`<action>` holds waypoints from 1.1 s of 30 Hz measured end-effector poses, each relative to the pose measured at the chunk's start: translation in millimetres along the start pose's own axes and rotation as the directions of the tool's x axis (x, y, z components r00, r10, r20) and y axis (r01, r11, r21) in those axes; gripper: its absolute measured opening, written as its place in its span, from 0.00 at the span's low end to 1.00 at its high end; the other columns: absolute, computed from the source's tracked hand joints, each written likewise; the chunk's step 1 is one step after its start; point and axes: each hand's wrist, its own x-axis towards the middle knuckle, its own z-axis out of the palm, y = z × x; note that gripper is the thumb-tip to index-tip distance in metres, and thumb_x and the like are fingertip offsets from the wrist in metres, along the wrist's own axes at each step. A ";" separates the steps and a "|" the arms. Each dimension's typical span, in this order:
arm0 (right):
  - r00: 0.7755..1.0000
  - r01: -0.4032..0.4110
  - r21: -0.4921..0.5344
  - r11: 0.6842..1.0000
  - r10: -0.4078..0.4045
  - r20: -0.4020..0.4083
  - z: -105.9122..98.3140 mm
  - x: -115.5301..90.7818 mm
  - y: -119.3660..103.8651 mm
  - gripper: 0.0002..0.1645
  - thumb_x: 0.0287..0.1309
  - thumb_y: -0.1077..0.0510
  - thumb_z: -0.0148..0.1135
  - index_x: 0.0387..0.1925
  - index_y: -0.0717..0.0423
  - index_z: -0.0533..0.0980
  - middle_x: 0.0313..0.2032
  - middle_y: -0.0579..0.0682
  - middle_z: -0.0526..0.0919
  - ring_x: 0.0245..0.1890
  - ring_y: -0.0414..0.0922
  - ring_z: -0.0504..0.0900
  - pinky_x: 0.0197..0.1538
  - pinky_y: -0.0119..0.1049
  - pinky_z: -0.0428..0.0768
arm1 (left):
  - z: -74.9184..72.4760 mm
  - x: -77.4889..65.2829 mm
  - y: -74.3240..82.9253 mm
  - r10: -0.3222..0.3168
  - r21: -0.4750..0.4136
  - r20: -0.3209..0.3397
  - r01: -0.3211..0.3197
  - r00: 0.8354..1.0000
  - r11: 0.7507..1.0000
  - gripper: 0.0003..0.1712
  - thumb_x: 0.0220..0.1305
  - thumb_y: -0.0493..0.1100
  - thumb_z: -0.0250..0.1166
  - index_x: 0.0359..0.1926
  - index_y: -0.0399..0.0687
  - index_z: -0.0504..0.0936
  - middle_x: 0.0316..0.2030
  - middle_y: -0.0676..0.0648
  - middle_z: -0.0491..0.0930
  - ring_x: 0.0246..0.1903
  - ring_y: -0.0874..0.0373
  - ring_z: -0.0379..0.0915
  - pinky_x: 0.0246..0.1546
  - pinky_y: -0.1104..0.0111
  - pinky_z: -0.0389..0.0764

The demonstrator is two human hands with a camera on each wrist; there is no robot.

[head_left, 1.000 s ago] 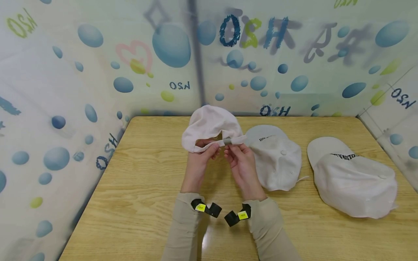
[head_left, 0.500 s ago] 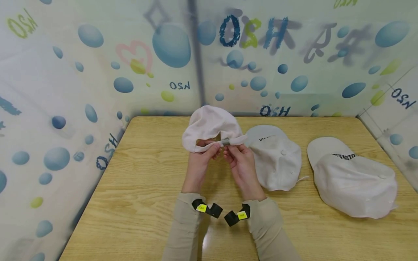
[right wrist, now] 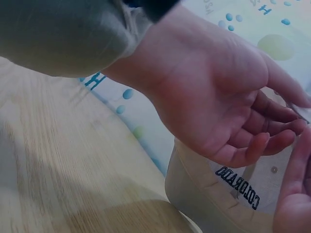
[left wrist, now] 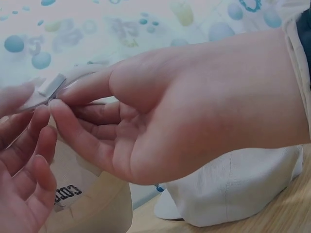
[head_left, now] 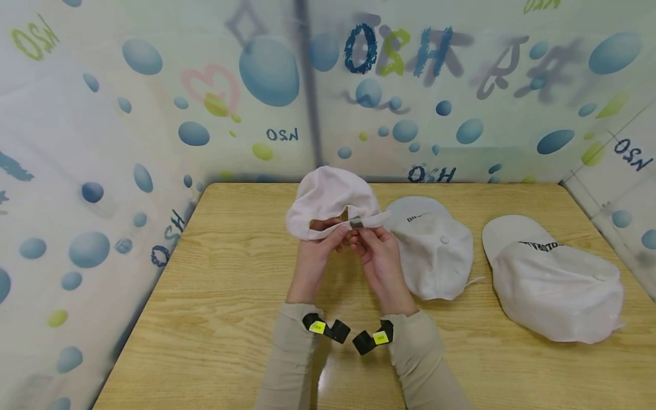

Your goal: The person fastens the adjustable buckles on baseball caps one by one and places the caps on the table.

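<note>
A white baseball cap is held up with its rear opening facing me. Across the opening runs its back strap, which carries a metal buckle. My left hand pinches the strap between thumb and forefinger just left of the buckle. On the other side, my right hand pinches the strap at the buckle's right, its other fingers loosely curled. The left wrist view shows the buckle close between both sets of fingertips. Reversed dark lettering shows inside the cap in the right wrist view.
Two more white caps lie to the right on the wooden table: a nearer cap beside my right hand and a farther cap near the right edge. A patterned wall covering stands behind and left of the table.
My left hand has shifted slightly right, bringing the fingertips closer together at the strap. The buckle has tilted and looks darker. The other two caps have stayed put.
</note>
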 end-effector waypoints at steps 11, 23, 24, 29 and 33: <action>1.000 0.002 0.077 0.997 0.000 -0.023 -0.6 0.2 -1.7 0.05 0.59 0.68 0.52 0.32 0.60 0.74 0.26 0.51 0.78 0.26 0.40 0.78 0.30 0.26 0.76 | 28.3 -19.8 82.6 -0.048 -0.124 0.001 0.047 0.999 0.991 0.10 0.57 0.39 0.62 0.38 0.38 0.72 0.25 0.46 0.76 0.26 0.57 0.72 0.25 0.70 0.71; 1.000 0.018 0.093 0.996 -0.017 -0.011 -1.1 0.2 -0.7 0.04 0.58 0.67 0.53 0.32 0.60 0.74 0.26 0.51 0.78 0.26 0.39 0.77 0.29 0.26 0.76 | 6.2 -8.1 31.4 0.032 -0.107 -0.006 -0.032 0.999 0.994 0.09 0.58 0.37 0.61 0.37 0.37 0.73 0.28 0.40 0.78 0.26 0.52 0.74 0.24 0.66 0.73; 1.000 0.018 0.093 0.995 -0.017 -0.011 -1.2 0.4 -0.5 0.03 0.58 0.67 0.53 0.31 0.60 0.74 0.26 0.51 0.78 0.26 0.39 0.77 0.29 0.26 0.76 | 8.1 -9.4 35.3 0.030 -0.101 -0.011 -0.031 0.999 0.994 0.09 0.57 0.38 0.61 0.37 0.37 0.73 0.27 0.41 0.78 0.26 0.53 0.74 0.24 0.66 0.73; 1.000 0.018 0.083 0.996 -0.017 -0.012 -1.3 1.0 0.1 0.03 0.58 0.67 0.54 0.31 0.59 0.74 0.26 0.51 0.78 0.26 0.39 0.78 0.30 0.26 0.76 | 19.2 -15.7 60.2 0.027 -0.099 -0.030 -0.030 0.999 0.995 0.17 0.53 0.45 0.66 0.35 0.36 0.71 0.26 0.43 0.78 0.26 0.54 0.73 0.24 0.67 0.71; 1.000 0.012 0.081 0.997 -0.010 -0.024 -1.3 0.9 0.0 0.04 0.58 0.67 0.53 0.31 0.60 0.75 0.26 0.51 0.78 0.26 0.39 0.78 0.30 0.26 0.76 | 17.8 -13.8 55.7 0.038 -0.114 -0.015 -0.039 0.999 0.993 0.13 0.55 0.43 0.64 0.35 0.38 0.72 0.26 0.44 0.78 0.25 0.56 0.73 0.24 0.69 0.71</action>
